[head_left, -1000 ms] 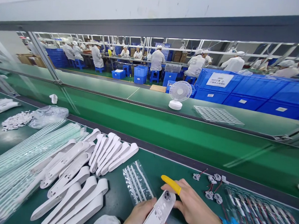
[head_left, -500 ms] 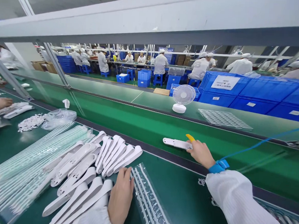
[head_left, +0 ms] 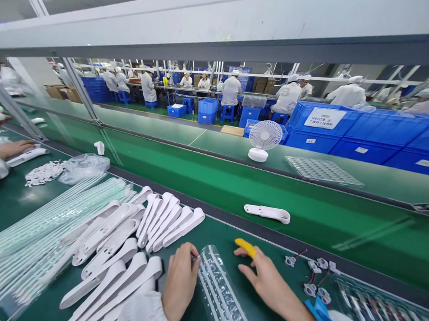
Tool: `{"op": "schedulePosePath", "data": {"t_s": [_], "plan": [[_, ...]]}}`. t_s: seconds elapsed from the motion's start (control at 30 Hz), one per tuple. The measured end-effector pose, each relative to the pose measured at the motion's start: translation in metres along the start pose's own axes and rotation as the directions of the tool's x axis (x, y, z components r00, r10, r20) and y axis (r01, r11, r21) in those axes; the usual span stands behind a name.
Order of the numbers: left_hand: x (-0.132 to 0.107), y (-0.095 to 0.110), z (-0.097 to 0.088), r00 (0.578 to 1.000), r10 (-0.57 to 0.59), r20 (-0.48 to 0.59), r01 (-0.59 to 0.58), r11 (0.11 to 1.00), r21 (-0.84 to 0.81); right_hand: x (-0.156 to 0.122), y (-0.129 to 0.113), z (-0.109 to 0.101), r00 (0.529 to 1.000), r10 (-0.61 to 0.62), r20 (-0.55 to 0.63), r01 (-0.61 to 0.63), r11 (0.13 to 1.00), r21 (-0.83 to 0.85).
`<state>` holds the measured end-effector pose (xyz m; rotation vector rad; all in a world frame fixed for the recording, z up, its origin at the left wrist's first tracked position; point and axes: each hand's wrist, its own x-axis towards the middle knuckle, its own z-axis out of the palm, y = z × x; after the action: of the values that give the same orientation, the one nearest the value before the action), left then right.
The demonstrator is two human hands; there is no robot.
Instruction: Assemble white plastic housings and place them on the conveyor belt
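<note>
My left hand (head_left: 181,279) rests at the near edge of the bench, its fingertips pinched on the edge of a clear plastic strip of small parts (head_left: 218,296). My right hand (head_left: 265,280) hovers just right of that strip with fingers spread and nothing in it; a yellow cot covers its forefinger. A white plastic handle shell (head_left: 268,213) lies alone on the green conveyor belt (head_left: 306,205) beyond my right hand. A heap of the same white shells (head_left: 129,242) lies left of my left hand.
Clear tubes (head_left: 43,227) lie bagged at the far left. Small wired parts (head_left: 312,278) and a tray of wires (head_left: 383,311) sit right. A white fan (head_left: 263,140) and a clear tray (head_left: 323,171) stand beyond the belt. Another person's hands (head_left: 11,148) work at left.
My right hand let go of the white shell on the belt and drew back to the bench. My left hand shifted right onto the clear strip.
</note>
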<state>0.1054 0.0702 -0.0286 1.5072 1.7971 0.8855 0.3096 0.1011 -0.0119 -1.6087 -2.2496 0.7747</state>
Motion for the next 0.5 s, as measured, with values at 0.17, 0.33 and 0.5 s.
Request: {"op": "schedulePosePath", "data": {"t_s": [0.17, 0.33, 0.5], "plan": [[0.004, -0.002, -0.005, 0.981, -0.074, 0.18, 0.149, 0.878, -0.455, -0.012, -0.02, 0.018, 0.983, 0.11, 0.144, -0.168, 0.853, 0.495], [-0.002, 0.014, -0.015, 0.952, -0.169, 0.255, 0.3, 0.678, -0.671, -0.012, -0.035, 0.015, 0.962, 0.195, 0.19, -0.272, 0.636, 0.723], [-0.021, 0.028, -0.013, 0.854, -0.151, 0.498, 0.499, 0.51, -0.7, -0.014, -0.043, 0.01, 0.964, 0.164, 0.209, -0.263, 0.471, 0.842]]}}
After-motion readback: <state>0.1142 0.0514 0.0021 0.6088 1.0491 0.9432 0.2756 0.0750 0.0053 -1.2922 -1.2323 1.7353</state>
